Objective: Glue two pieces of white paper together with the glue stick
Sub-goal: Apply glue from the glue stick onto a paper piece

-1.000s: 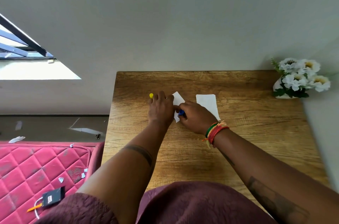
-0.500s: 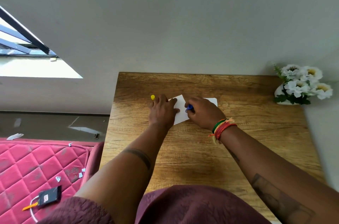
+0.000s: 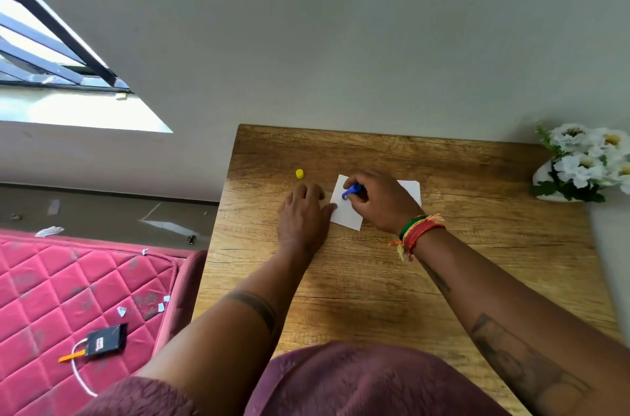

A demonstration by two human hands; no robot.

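Note:
Two pieces of white paper lie on the wooden table [image 3: 375,279]. The near piece of paper [image 3: 347,216] is in front of the second piece of paper [image 3: 410,189], which my right hand mostly hides. My right hand [image 3: 378,201] grips a blue glue stick [image 3: 351,191] with its tip pressed on the near paper. My left hand [image 3: 303,214] lies flat on the table, its thumb touching the near paper's left edge. The yellow glue cap [image 3: 299,173] stands just beyond my left hand.
A white vase of white flowers [image 3: 586,163] stands at the table's far right corner against the wall. A pink quilted mattress [image 3: 68,296] with a small black device [image 3: 102,344] and paper scraps lies left of the table.
My right hand has moved the glue stick up over the near paper. My left hand has slid left, so more of that paper shows and the yellow cap stands apart from my fingers.

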